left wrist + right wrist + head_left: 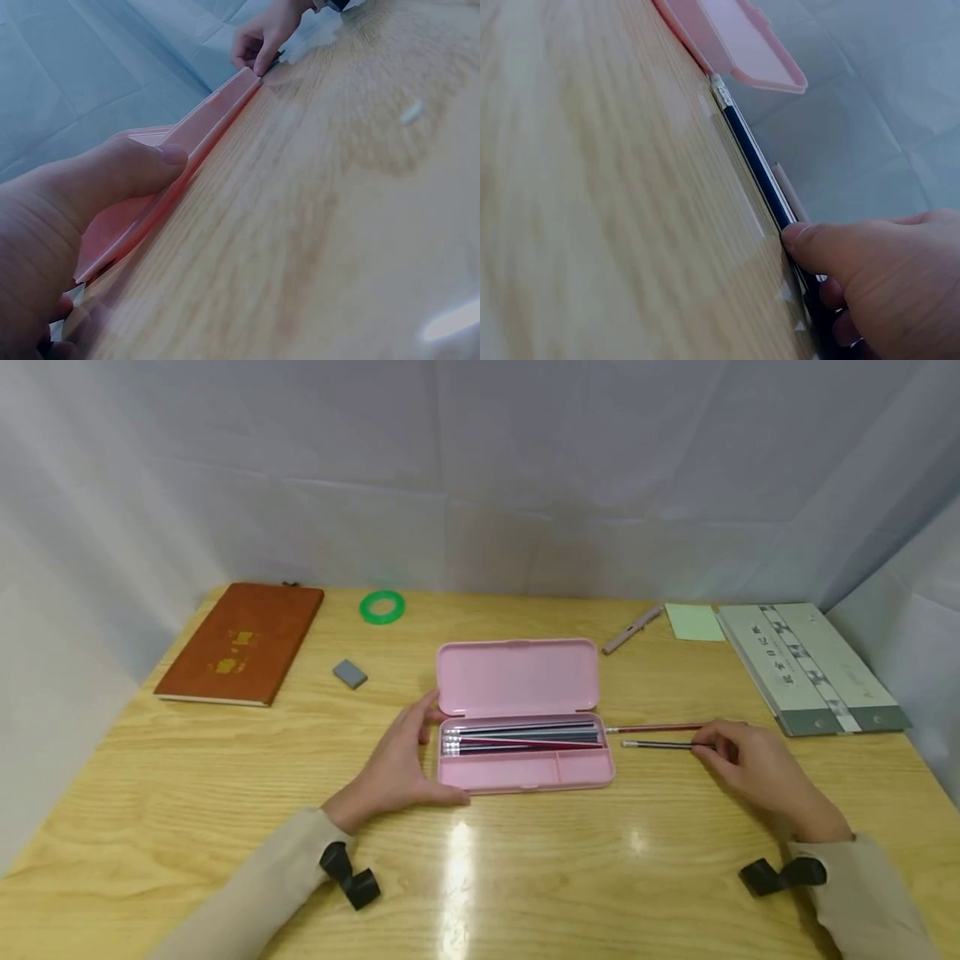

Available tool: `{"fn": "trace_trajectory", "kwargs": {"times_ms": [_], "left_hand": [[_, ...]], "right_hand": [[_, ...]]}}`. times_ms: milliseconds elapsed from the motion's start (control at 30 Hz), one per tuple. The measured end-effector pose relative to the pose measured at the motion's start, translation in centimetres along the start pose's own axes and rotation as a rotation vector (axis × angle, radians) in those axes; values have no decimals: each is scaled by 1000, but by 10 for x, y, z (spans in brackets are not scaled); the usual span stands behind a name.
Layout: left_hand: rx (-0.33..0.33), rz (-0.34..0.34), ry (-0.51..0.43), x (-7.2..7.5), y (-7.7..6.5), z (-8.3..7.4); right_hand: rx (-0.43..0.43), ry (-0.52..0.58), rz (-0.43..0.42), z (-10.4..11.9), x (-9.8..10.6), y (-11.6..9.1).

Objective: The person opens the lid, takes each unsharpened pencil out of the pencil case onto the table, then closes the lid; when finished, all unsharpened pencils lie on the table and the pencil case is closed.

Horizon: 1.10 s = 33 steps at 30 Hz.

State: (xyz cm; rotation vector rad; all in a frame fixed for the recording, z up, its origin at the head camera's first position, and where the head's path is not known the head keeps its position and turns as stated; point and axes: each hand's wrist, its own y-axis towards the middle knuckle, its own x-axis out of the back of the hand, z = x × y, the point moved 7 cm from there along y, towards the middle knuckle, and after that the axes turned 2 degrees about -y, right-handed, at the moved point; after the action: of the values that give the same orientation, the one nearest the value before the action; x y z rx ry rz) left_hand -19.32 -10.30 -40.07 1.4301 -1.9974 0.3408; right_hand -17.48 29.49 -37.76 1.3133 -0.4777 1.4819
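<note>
A pink pencil case (525, 772) lies on the table with its lid (517, 677) raised. Several pencils (525, 737), dark and red with eraser ends at the left, fill its back compartment; two front compartments hold nothing. My left hand (397, 764) grips the case's left end, the thumb (150, 161) against the front edge and the fingers at the back corner, partly hidden. Right of the case, my right hand (757, 768) pinches a dark pencil (754, 161) between thumb and fingers; its eraser end points at the case. A red pencil (652, 727) lies just behind it.
A brown notebook (240, 643), a grey eraser (349, 674) and a green tape roll (382, 607) are on the left. At the back right lie a pen (632, 630), green sticky notes (694, 622) and a grey-green book (810, 664). White cloth surrounds the table.
</note>
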Motion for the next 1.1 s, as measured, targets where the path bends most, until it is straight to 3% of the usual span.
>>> {"fn": "trace_trajectory", "kwargs": {"times_ms": [233,500,833,1100], "left_hand": [[-1,-5,-5,1,-1,-1],[-6,-9,-2,2,0,-3],[-18,-5,2,1,0,-4],[0,3,2,0,-1,-2]], "right_hand": [[3,-10,29,11,-8,17],[54,76,33,32,-13,37],[256,142,61,101,-45,77],[324,49,197,144,-73,103]]}}
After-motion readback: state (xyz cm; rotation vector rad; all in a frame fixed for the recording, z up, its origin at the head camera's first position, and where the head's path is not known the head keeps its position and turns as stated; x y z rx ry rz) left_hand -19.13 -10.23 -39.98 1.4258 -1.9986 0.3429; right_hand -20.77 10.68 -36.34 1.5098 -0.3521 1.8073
